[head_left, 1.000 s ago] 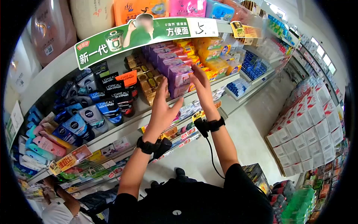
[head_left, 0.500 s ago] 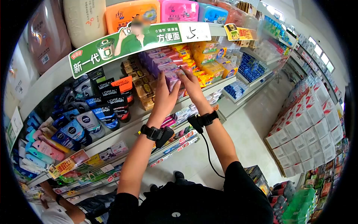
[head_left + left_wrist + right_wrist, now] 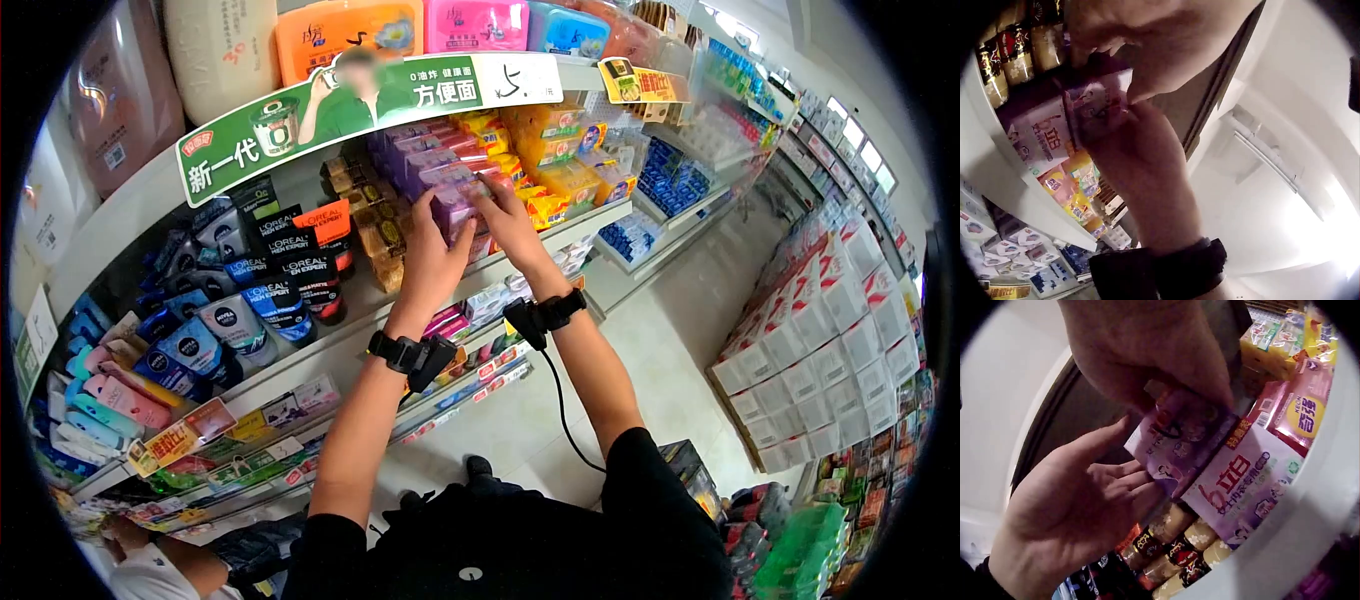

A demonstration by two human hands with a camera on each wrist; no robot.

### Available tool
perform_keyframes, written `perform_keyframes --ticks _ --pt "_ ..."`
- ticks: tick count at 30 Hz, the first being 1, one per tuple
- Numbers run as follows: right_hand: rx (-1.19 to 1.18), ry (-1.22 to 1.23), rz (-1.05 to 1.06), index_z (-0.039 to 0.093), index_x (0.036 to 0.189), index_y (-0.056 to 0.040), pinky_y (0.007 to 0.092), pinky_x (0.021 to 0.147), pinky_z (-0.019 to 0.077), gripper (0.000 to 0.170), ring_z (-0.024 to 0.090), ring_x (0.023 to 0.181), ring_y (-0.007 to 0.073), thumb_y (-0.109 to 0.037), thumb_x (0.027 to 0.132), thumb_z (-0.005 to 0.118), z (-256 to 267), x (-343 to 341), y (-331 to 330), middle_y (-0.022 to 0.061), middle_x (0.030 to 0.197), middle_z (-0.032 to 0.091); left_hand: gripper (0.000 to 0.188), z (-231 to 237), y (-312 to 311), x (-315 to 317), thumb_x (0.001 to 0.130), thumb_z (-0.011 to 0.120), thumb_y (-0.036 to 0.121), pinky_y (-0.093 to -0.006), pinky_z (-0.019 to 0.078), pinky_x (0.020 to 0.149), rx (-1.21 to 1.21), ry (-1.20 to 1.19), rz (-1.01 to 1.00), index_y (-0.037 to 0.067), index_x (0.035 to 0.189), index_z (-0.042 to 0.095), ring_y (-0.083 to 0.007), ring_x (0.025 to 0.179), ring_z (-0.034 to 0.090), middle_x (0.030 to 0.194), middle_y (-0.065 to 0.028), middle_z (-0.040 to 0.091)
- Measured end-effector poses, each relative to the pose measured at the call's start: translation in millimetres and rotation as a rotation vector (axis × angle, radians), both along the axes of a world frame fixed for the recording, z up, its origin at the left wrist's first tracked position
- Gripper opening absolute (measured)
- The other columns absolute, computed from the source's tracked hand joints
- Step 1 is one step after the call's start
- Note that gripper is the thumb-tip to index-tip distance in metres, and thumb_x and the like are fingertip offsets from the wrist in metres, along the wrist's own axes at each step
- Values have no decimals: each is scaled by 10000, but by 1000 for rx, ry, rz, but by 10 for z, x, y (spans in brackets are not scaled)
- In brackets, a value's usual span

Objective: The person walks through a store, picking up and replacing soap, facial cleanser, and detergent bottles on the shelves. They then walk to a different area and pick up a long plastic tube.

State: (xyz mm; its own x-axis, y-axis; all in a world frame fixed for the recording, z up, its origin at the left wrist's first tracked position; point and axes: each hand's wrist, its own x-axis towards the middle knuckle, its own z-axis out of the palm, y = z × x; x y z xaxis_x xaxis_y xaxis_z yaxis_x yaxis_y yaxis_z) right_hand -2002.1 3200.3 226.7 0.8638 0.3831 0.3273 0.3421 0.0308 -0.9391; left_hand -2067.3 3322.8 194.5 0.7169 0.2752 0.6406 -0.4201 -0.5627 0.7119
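Note:
Both hands are on a purple soap pack (image 3: 457, 203) at the front of a row of like packs on the shelf. My left hand (image 3: 433, 262) holds its left end; in the right wrist view that hand's fingers (image 3: 1124, 481) reach round the end. From the other side, my right hand (image 3: 515, 232) grips the pack, its fingertips partly hidden behind it in the right wrist view. Directly beside the held pack is another purple soap pack (image 3: 1244, 478) with red lettering, near the shelf lip. Gold-wrapped bars (image 3: 385, 235) lie left of the row.
Face-wash tubes (image 3: 280, 305) stand on the left. Yellow soap packs (image 3: 560, 150) fill the right side. A green price sign (image 3: 370, 105) overhangs the shelf. Stacked white cartons (image 3: 825, 345) stand across the aisle. Another person's arm (image 3: 165, 560) shows at lower left.
One second ago the hands were apart, on either side of the purple packs. They have closed in on the front pack and now hold it. Since half a second ago they have barely moved.

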Motion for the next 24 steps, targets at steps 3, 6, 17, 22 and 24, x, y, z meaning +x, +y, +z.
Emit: perform_keyframes --ticks 3,6,17,22,24 --pt "-8 7 -14 440 1420 80 265 834 477 569 584 953 136 -244 982 602 -7 14 -1 111 1095 638 590 -7 43 -10 936 662 189 -451 479 954 -38 9 -47 -39 1381 348 -447 1130 587 1234 -312 565" --pt "-10 -38 -63 420 1421 101 262 756 489 575 586 886 116 -227 982 596 -53 23 33 112 1057 660 528 14 59 -37 941 648 158 -453 493 920 -31 -25 -44 -4 1362 373 -458 1092 601 1185 -301 594" --pt "2 22 15 412 1438 86 274 917 459 611 576 1053 153 -262 978 613 -12 35 15 133 1175 618 502 -57 137 51 919 664 129 -484 511 848 -62 -23 -77 34 1331 392 -468 1049 623 1122 -308 624" --pt "10 -11 6 414 1432 85 280 908 468 579 580 1054 150 -214 974 605 -64 124 4 144 1199 624 501 -40 147 59 917 661 132 -486 515 827 -37 -16 -76 26 1321 385 -481 1018 629 1079 -310 637" --pt "42 -74 2 418 1436 65 281 899 476 552 584 1052 144 -182 975 593 -105 147 28 144 1214 628 500 -37 154 50 917 661 137 -484 516 826 -34 -23 -89 22 1317 383 -481 1016 629 1073 -311 638"
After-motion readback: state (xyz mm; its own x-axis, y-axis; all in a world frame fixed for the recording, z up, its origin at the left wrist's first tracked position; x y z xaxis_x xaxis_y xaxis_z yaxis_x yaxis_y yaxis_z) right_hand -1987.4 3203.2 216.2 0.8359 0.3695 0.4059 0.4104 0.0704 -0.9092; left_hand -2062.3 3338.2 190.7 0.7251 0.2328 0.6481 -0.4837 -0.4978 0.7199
